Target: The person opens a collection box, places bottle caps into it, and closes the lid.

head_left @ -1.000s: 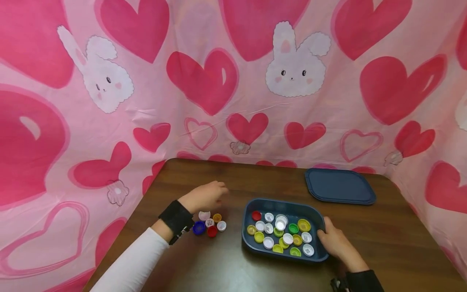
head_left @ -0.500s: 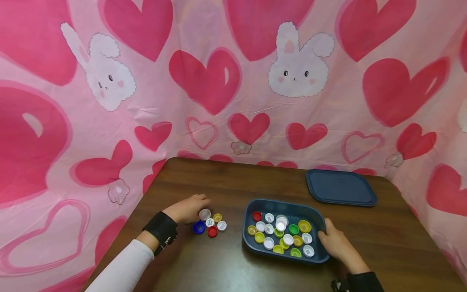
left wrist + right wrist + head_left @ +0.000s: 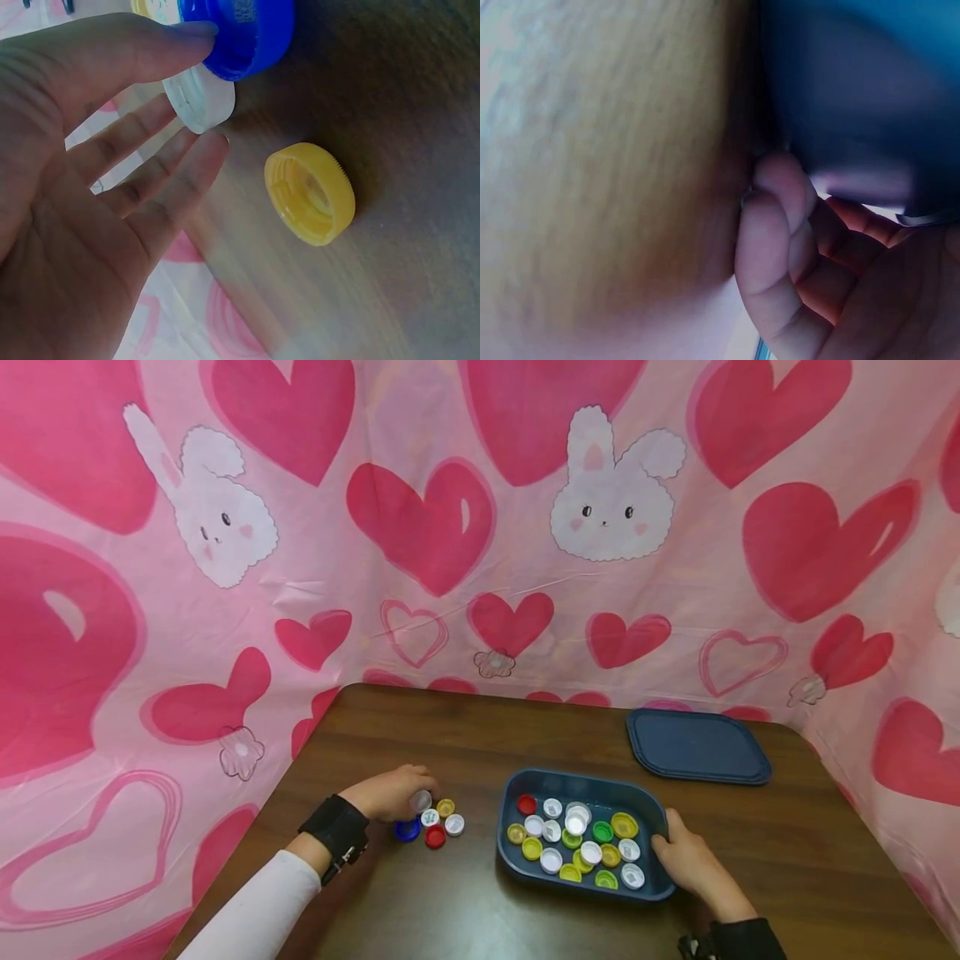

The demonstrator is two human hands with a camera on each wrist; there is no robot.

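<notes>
At the left of the table in the head view, my left hand (image 3: 393, 792) is at a small group of bottle caps. Its thumb and fingertips are at either edge of a translucent white cap (image 3: 199, 101), which looks pinched between them. A blue cap (image 3: 259, 37) lies right by the thumb tip. Also close by are a printed white cap (image 3: 430, 817), a yellow cap (image 3: 446, 808), a red cap (image 3: 435, 836) and another white cap (image 3: 454, 825). My right hand (image 3: 693, 860) grips the right end of a dark blue plastic tub (image 3: 517, 868); its fingers (image 3: 763, 232) curl under the tub's end.
Inside the tub lie many loose caps, among them a red cap (image 3: 527, 805), a green cap (image 3: 602, 832) and a yellow cap (image 3: 624, 824). A dark blue lid (image 3: 697, 745) lies flat at the back right of the brown table (image 3: 465, 910). Behind hangs a pink heart-patterned cloth (image 3: 517, 552).
My left hand has come down and left onto the translucent cap, then edged slightly right, partly covering it. The right hand and the tub have stayed in place.
</notes>
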